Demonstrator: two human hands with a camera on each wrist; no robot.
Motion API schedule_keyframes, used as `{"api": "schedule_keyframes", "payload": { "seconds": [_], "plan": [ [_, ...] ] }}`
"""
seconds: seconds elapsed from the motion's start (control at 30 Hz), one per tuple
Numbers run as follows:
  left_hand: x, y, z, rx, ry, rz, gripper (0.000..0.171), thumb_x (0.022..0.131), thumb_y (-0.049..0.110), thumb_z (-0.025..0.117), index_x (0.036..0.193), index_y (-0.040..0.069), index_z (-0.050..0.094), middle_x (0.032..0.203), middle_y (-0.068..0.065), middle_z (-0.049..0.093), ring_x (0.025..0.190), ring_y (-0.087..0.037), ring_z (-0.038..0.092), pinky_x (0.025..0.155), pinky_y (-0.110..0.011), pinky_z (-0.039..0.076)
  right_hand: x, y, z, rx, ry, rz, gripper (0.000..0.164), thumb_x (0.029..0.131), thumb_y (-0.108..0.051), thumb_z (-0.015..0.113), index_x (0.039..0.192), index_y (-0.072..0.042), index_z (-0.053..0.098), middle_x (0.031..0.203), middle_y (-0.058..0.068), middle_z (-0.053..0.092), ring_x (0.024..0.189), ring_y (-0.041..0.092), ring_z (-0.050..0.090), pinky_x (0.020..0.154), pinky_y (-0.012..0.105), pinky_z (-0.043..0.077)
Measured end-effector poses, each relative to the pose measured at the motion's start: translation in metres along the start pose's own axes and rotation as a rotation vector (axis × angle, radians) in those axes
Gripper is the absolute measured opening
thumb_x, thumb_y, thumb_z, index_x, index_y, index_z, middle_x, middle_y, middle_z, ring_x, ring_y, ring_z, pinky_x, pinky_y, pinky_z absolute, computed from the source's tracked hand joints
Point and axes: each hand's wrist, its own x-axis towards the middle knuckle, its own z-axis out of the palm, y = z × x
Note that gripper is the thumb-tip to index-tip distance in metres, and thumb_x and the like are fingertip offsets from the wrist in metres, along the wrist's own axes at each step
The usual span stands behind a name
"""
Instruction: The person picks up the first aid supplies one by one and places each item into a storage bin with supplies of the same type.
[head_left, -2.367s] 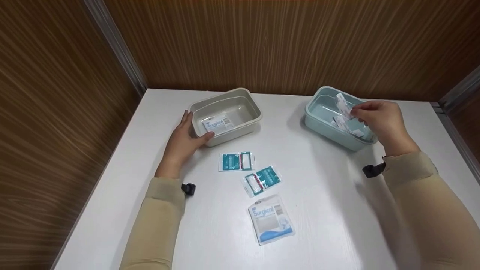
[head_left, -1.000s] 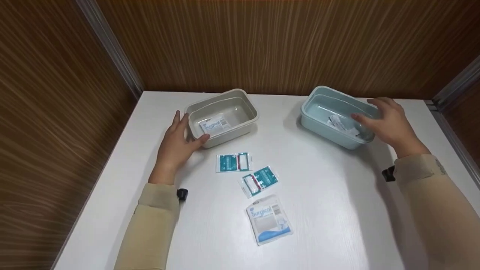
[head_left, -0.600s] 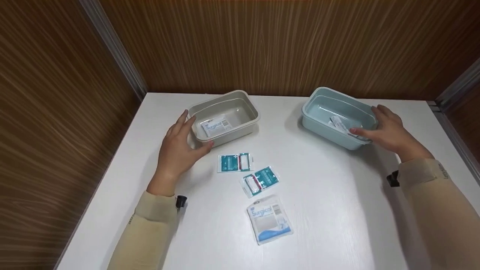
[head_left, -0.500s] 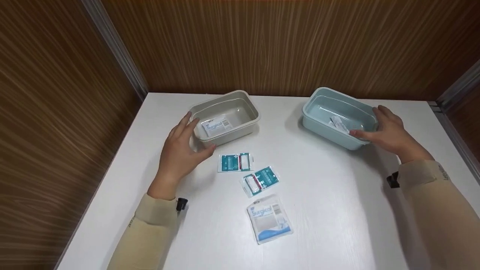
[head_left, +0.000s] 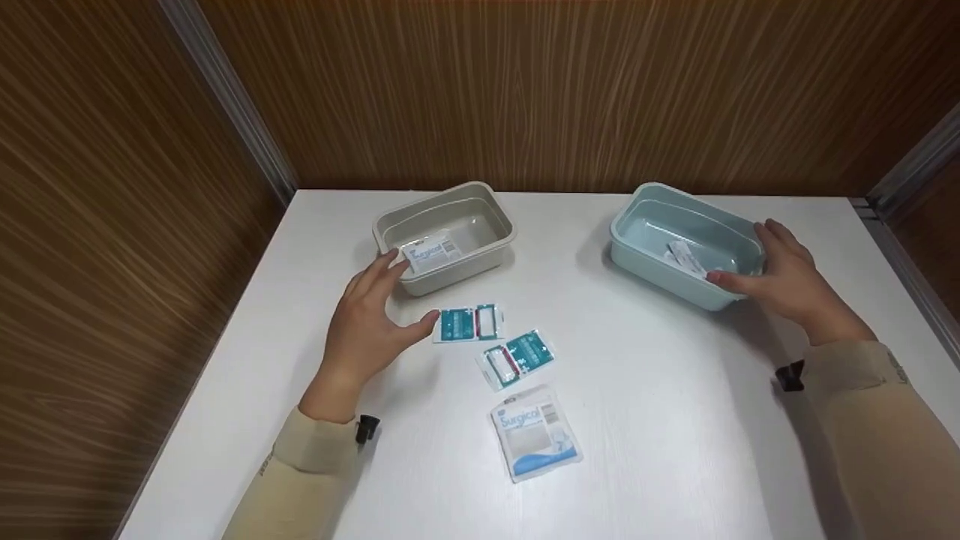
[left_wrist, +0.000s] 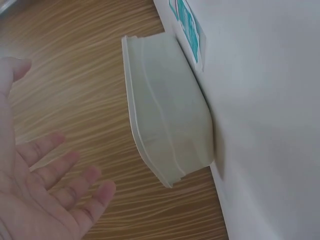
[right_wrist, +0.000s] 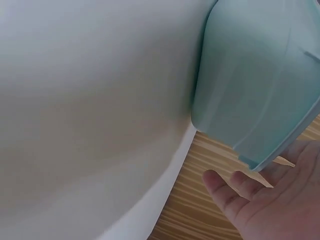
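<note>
Reaching my empty, spread left hand for a teal packet. Right hand steadies the blue bin, fingers relaxed. Three packets remain unsorted.

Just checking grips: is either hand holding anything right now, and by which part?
Nothing is gripped. The left hand hovers open; the right hand rests open against the blue bin at its near corner.

White table: two tubs, three packets.

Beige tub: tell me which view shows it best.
The head view: the beige tub shows whole, a packet lying inside. The left wrist view shows only its outer wall and rim. The right wrist view misses it.
</note>
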Motion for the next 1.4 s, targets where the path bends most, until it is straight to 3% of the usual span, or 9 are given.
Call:
{"api": "schedule_keyframes", "payload": {
  "seconds": [0.4, 0.7, 0.87, 0.93, 1.07, 1.13, 1.2, 1.27, 1.4],
  "plan": [
    [-0.003, -0.007, 0.002, -0.046, -0.072, -0.062, 0.086, 0.090, 0.042, 0.095, 0.163, 0.012, 0.060, 0.175, -0.007, 0.054, 0.161, -0.040, 0.052, 0.131, -0.061, 0.049, -0.018, 0.008, 0.008, 0.022, 0.037, -0.018, 0.133, 0.097, -0.066, 0.080, 0.181, -0.005, -0.003, 0.189, 0.028, -0.015, 0.170, 0.068, -0.004, 0.121, 0.098, 0.019],
    [0.003, -0.020, 0.012, -0.122, -0.223, -0.157, 0.086, 0.090, 0.042, 0.097, 0.164, 0.018, 0.061, 0.171, -0.006, 0.059, 0.161, -0.036, 0.054, 0.132, -0.058, 0.047, -0.023, 0.012, 0.017, 0.111, 0.043, -0.026, 0.130, 0.099, -0.060, 0.082, 0.182, -0.008, -0.004, 0.188, 0.026, -0.020, 0.169, 0.071, -0.004, 0.121, 0.098, 0.015],
    [0.013, -0.034, 0.021, -0.190, -0.309, -0.203, 0.085, 0.089, 0.039, 0.098, 0.163, 0.018, 0.063, 0.156, -0.009, 0.069, 0.130, -0.031, 0.067, 0.101, -0.046, 0.061, -0.025, 0.015, 0.024, 0.160, 0.041, -0.027, 0.129, 0.099, -0.057, 0.082, 0.182, -0.009, -0.004, 0.188, 0.025, -0.023, 0.168, 0.072, -0.005, 0.123, 0.097, 0.012],
    [0.018, -0.037, 0.026, -0.214, -0.337, -0.221, 0.085, 0.088, 0.040, 0.099, 0.163, 0.018, 0.063, 0.143, -0.011, 0.073, 0.116, -0.029, 0.064, 0.088, -0.040, 0.056, -0.026, 0.016, 0.025, 0.177, 0.044, -0.027, 0.128, 0.100, -0.055, 0.082, 0.182, -0.009, -0.005, 0.188, 0.024, -0.024, 0.168, 0.072, -0.006, 0.123, 0.097, 0.011],
    [0.025, -0.040, 0.035, -0.224, -0.393, -0.232, 0.087, 0.088, 0.039, 0.100, 0.164, 0.019, 0.062, 0.119, -0.013, 0.072, 0.102, -0.024, 0.058, 0.081, -0.035, 0.050, -0.026, 0.019, 0.025, 0.192, 0.054, -0.027, 0.128, 0.100, -0.053, 0.083, 0.182, -0.010, -0.005, 0.188, 0.023, -0.025, 0.168, 0.072, -0.006, 0.123, 0.097, 0.010],
    [0.027, -0.042, 0.039, -0.215, -0.420, -0.234, 0.088, 0.088, 0.037, 0.099, 0.165, 0.020, 0.061, 0.114, -0.013, 0.071, 0.100, -0.023, 0.058, 0.082, -0.036, 0.051, -0.025, 0.020, 0.024, 0.195, 0.055, -0.028, 0.128, 0.100, -0.052, 0.084, 0.182, -0.011, -0.005, 0.188, 0.022, -0.025, 0.168, 0.072, -0.007, 0.123, 0.097, 0.011],
    [0.028, -0.044, 0.043, -0.202, -0.438, -0.238, 0.087, 0.088, 0.034, 0.099, 0.165, 0.019, 0.061, 0.122, -0.012, 0.073, 0.105, -0.024, 0.061, 0.090, -0.040, 0.054, -0.025, 0.020, 0.024, 0.192, 0.055, -0.028, 0.128, 0.100, -0.051, 0.084, 0.182, -0.012, -0.005, 0.188, 0.022, -0.025, 0.168, 0.072, -0.006, 0.123, 0.097, 0.011],
    [0.028, -0.046, 0.045, -0.185, -0.453, -0.242, 0.086, 0.089, 0.031, 0.099, 0.165, 0.018, 0.061, 0.139, -0.012, 0.074, 0.120, -0.027, 0.066, 0.107, -0.045, 0.057, -0.025, 0.021, 0.024, 0.192, 0.052, -0.026, 0.128, 0.100, -0.051, 0.084, 0.182, -0.012, -0.005, 0.188, 0.022, -0.026, 0.168, 0.072, -0.007, 0.122, 0.097, 0.012],
    [0.030, -0.048, 0.048, -0.160, -0.469, -0.244, 0.083, 0.090, 0.027, 0.097, 0.164, 0.014, 0.061, 0.169, -0.011, 0.061, 0.158, -0.034, 0.056, 0.137, -0.053, 0.041, -0.025, 0.022, 0.022, 0.190, 0.051, -0.020, 0.127, 0.101, -0.052, 0.083, 0.182, -0.012, -0.006, 0.188, 0.021, -0.027, 0.168, 0.071, -0.009, 0.122, 0.097, 0.011]
  ]
}}
